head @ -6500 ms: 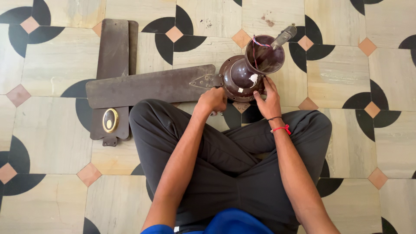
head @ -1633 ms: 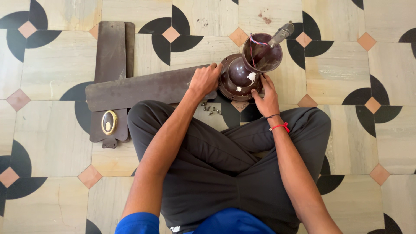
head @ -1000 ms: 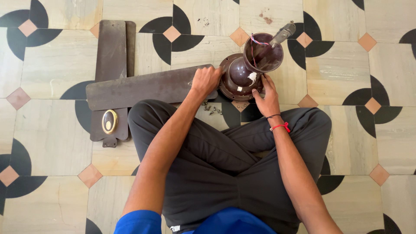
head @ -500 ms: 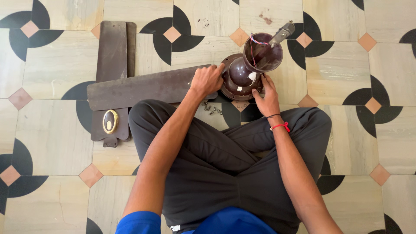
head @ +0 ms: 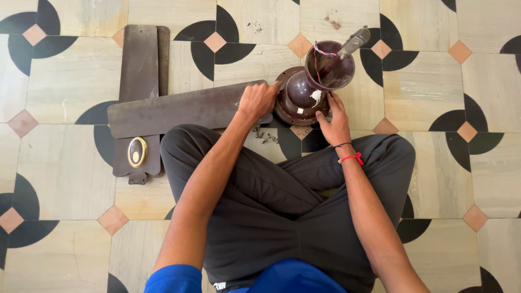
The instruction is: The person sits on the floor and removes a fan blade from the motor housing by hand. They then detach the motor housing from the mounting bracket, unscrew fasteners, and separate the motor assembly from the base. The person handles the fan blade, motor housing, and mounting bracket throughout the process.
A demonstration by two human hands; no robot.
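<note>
My left hand [head: 259, 101] has come off my knee since a few seconds ago and now lies with fingers curled over the end of the long fan blade [head: 184, 108], pressing it where it meets the fan motor [head: 299, 96]. My right hand [head: 334, 115] has hardly shifted, fingertips pinched at the motor's near rim, though I cannot tell what they grip. The loose screws [head: 265, 135] lie just below the motor, so the blade looks held in place for fastening.

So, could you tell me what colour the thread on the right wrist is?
Red, on the right wrist thread, clearest in the head view.
</note>
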